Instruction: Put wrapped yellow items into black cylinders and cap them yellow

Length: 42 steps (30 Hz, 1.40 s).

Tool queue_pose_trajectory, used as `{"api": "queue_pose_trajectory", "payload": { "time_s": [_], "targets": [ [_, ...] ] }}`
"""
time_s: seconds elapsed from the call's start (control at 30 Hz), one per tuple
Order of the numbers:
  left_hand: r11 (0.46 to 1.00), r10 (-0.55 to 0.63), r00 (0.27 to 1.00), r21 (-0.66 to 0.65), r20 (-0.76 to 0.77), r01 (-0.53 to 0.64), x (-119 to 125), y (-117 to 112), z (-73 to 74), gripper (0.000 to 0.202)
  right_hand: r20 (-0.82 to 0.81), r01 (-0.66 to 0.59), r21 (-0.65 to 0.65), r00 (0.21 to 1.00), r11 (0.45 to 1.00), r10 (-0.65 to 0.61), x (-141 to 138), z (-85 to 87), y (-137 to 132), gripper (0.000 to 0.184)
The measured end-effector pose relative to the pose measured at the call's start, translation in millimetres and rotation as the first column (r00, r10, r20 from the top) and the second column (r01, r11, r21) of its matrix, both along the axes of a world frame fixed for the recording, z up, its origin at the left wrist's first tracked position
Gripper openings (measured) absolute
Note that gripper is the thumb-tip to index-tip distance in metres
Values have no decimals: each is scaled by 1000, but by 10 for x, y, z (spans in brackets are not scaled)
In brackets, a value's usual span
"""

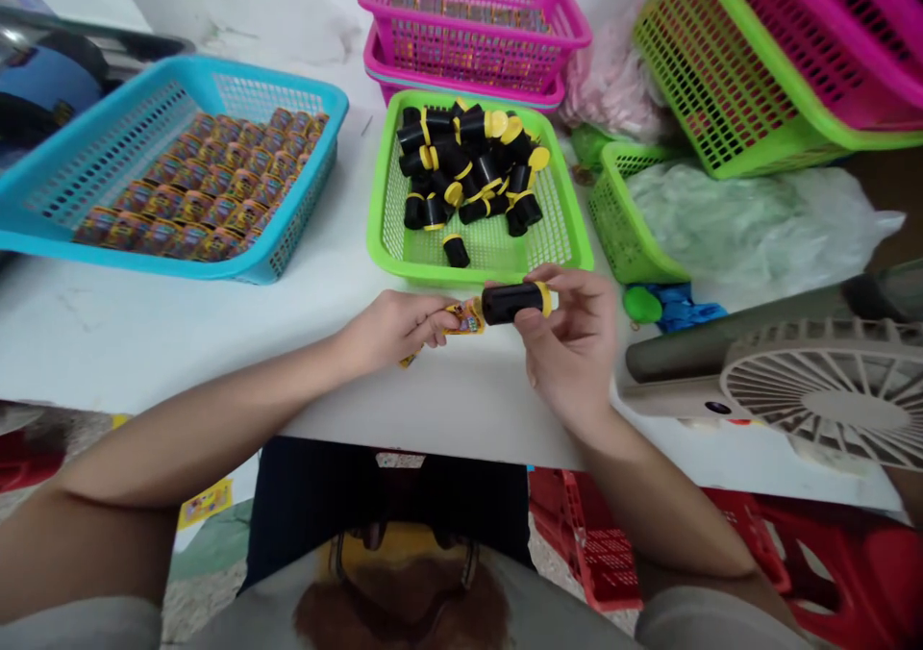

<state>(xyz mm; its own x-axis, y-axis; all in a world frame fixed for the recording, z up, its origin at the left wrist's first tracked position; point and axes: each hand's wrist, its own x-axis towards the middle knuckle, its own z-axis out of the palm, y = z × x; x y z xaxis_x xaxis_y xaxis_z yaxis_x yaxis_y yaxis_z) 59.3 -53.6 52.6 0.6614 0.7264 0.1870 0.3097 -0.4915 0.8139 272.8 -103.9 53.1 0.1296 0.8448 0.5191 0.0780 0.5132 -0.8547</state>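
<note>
Between the thumb and fingers of my left hand (411,328) is a printed wrapper sleeve (468,317), orange and yellow. Its right end meets the end of a small black bottle (509,302) with a yellow cap; whether the bottle's end is inside the sleeve I cannot tell. My right hand (573,337) grips that bottle near its cap, thumb below and fingers above. Just beyond both hands stands a green basket (480,273) with many loose black bottles (472,164) with yellow caps. To the left, a blue basket (288,246) holds rows of wrapped bottles (209,184).
Stacked pink baskets (468,44) with more wrapped pieces stand at the back. On the right are a small green basket (627,217) with clear plastic bags (750,237), tilted green and pink baskets (721,63), and a fan (836,395). Red stools (606,554) stand below the table.
</note>
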Motion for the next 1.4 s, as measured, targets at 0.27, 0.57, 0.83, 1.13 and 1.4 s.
{"api": "queue_pose_trajectory", "payload": {
  "time_s": [0.27, 0.57, 0.83, 1.13, 1.4],
  "targets": [
    [996, 69, 991, 42, 113, -74, -16, -18, 16, 50, 26, -32, -10, 999, 999, 32, -32, -10, 2, 25],
    [997, 18, 975, -73, 220, -2, 32, -49, 101, 47, 122, -99, 2, 988, 995, 98, 24, -27, 19, 36],
    [865, 16, 860, -438, 510, 244, 89, -84, 46, 47, 232, -314, 69, 928, 947, 291, 91, 13, 7, 37],
    [918, 33, 858, -355, 513, 177, 51, -75, 81, 49, 216, -333, -226, 899, 915, 381, 156, 95, 26, 31],
    [908, -36, 852, -339, 522, 246, 16, -32, 58, 48, 531, -255, 87, 830, 963, 172, 203, 164, 55, 33]
  ]
}}
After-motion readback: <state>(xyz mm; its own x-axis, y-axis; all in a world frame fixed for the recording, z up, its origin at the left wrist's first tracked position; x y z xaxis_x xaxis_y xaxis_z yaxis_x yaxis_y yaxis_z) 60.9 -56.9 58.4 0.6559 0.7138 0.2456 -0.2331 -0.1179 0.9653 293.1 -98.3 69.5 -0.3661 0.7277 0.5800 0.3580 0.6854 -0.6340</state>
